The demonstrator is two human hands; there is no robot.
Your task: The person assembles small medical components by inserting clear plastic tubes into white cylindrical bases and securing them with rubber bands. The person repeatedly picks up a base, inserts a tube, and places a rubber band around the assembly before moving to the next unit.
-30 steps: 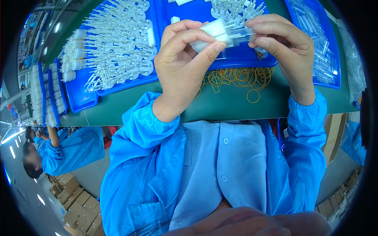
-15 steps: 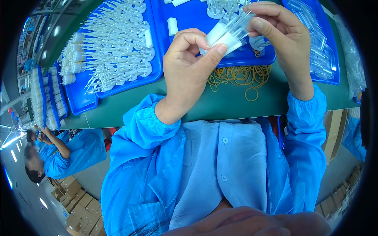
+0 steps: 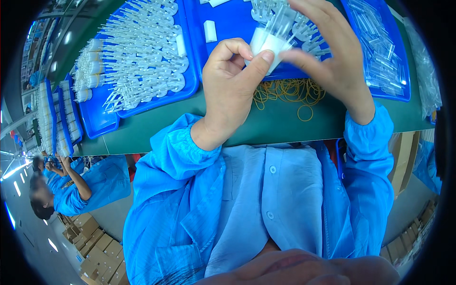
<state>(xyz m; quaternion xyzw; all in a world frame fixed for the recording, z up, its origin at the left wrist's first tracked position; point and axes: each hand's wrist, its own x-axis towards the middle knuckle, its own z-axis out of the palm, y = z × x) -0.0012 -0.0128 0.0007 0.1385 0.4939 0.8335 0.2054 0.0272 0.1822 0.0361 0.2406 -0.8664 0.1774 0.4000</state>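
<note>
My left hand (image 3: 230,88) pinches a white foam-like piece (image 3: 271,46) between thumb and fingers, above the middle blue tray (image 3: 232,26). Several thin clear tubes (image 3: 282,20) stand up out of the white piece, pointing away from me. My right hand (image 3: 339,54) is beside it, fingers spread and thumb apart, slightly blurred. Its thumb comes close to the right side of the white piece; whether they touch, I cannot tell. Behind my hands, bundles of clear tubes (image 3: 316,42) lie in the middle tray.
Yellow rubber bands (image 3: 285,92) lie on the green table (image 3: 175,128). At left, a blue tray (image 3: 154,102) holds many tube bundles. Loose clear tubes (image 3: 377,45) fill the right tray. Another white piece (image 3: 210,31) lies in the middle tray. A person in blue (image 3: 90,187) works at far left.
My right hand has opened from its closed grip at the tube tops, its thumb swinging down toward the white piece. My left hand has shifted slightly right, with the tubes now more upright.
</note>
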